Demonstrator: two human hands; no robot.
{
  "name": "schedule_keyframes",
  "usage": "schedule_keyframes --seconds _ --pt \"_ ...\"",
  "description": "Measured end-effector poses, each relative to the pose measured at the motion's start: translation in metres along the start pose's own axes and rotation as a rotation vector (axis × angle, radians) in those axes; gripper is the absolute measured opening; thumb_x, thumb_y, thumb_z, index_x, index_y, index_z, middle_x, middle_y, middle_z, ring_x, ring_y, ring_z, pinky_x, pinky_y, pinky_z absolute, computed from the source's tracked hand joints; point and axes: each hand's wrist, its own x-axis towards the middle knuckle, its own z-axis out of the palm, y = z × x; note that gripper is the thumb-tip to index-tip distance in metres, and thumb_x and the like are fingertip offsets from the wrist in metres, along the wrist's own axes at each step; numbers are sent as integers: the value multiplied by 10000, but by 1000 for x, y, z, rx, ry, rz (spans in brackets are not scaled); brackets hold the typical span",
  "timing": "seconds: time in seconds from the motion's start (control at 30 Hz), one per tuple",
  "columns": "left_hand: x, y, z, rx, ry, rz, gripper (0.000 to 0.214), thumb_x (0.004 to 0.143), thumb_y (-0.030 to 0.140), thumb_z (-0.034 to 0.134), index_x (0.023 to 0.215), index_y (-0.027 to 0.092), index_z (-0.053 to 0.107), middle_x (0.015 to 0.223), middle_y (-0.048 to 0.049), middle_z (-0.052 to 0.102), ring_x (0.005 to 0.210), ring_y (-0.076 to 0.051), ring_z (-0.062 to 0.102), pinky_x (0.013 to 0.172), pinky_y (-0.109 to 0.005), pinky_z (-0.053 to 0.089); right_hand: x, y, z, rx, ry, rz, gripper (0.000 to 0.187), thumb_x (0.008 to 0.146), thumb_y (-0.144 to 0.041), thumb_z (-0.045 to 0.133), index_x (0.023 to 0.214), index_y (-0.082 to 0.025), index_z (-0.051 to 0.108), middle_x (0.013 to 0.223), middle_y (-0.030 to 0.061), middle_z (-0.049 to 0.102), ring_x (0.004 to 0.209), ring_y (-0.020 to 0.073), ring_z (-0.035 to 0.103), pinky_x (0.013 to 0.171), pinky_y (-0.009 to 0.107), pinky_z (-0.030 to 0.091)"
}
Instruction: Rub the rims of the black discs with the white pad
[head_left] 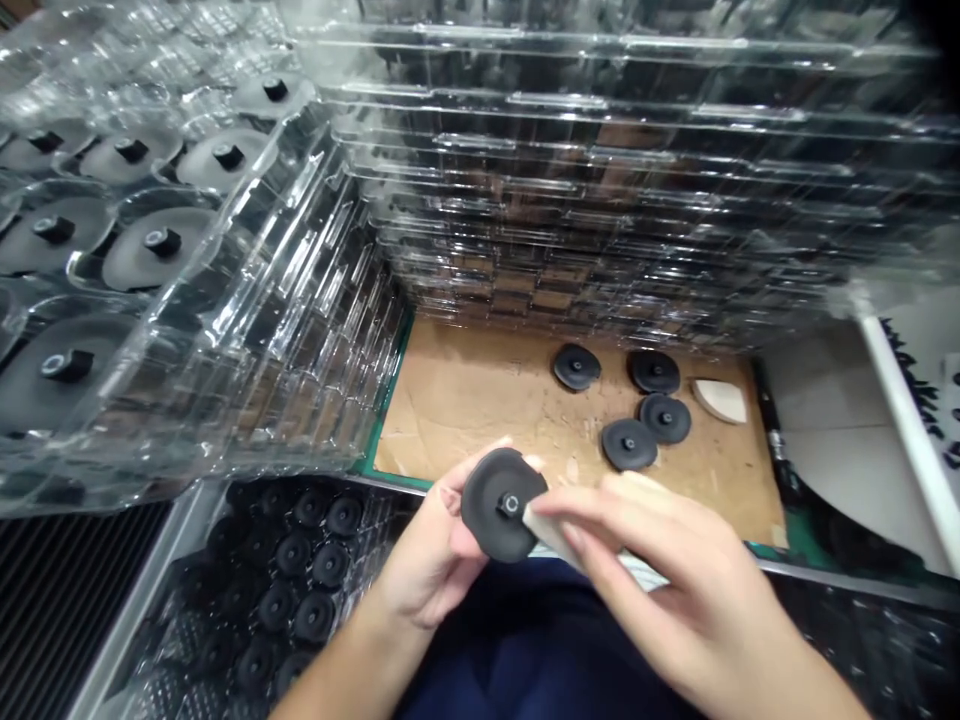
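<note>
Here we are, both hands at the near edge of the work surface, and the action sits right in the middle. Our left hand (pixel 427 550) pinches a black disc (pixel 487 525) by its left side, thumb and fingers closed around the rim, the small raised hub facing up toward us. In from the right comes our right hand (pixel 667 560), thumb and fingertips pressed together on a pale pad (pixel 553 532) — its tip is over the disc just beside the hub, though we cannot tell how firmly it bears down.

Beyond the hands we have a brown cardboard sheet (pixel 465 390). Four loose discs (pixel 629 444) lie toward its right half, hubs up: one off to the left, three clustered close together. Just right of them rests a pale wedge (pixel 720 400).

Around us, the clear plastic rises high: a far tray stack (pixel 540 200) runs behind the cardboard, and a left tray stack (pixel 300 310) carries more black discs in its top pockets. Low on the near left — another clear tray (pixel 352 570), filled with rows of dark discs.
</note>
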Motion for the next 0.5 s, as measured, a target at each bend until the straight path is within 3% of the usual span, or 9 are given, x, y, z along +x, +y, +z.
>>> schedule_keyframes --seconds 0.07,0.13,0.23,0.33,0.4,0.5 --pt "1 0 6 -10 -24 -6 696 401 442 898 1042 244 710 1024 -33 723 952 -205 642 911 -288 465 3 2 -1 -138 73 7 218 890 -95 499 1030 -158 654 757 24 662 632 127 555 589 256 408" --pt "-1 1 12 -32 -73 -12 650 464 426 884 1064 257 704 1062 -18 721 1018 -206 638 951 -277 447 12 5 0 -224 164 -124 248 921 -110 451 990 -171 681 696 23 634 601 146 502 579 292 364" --pt "-4 3 18 -33 -131 -17 573 570 374 853 1102 238 690 1076 -20 721 1044 -188 642 924 -234 464 26 18 2 -59 175 -264 301 950 -127 408 958 -214 696 704 8 644 635 141 532 607 292 389" --pt "-7 4 18 -84 -165 -69 564 585 340 850 1112 235 678 1086 -42 715 991 -207 674 815 -239 534 18 40 1 100 199 16 244 937 -158 469 1052 -226 673 858 18 693 755 138 610 680 270 470" --pt "-7 3 17 -155 -178 -117 592 561 340 862 1115 252 671 1141 -51 696 1008 -232 675 779 -260 567 -1 54 5 125 231 232 203 924 -228 520 1051 -240 678 925 31 707 803 159 641 675 270 502" --pt "-5 3 16 -203 -183 -165 612 539 330 871 1109 234 670 1154 -61 691 1027 -246 672 773 -272 587 -37 69 18 226 148 407 208 910 -315 544 1030 -245 699 1029 51 725 925 207 678 719 291 553"
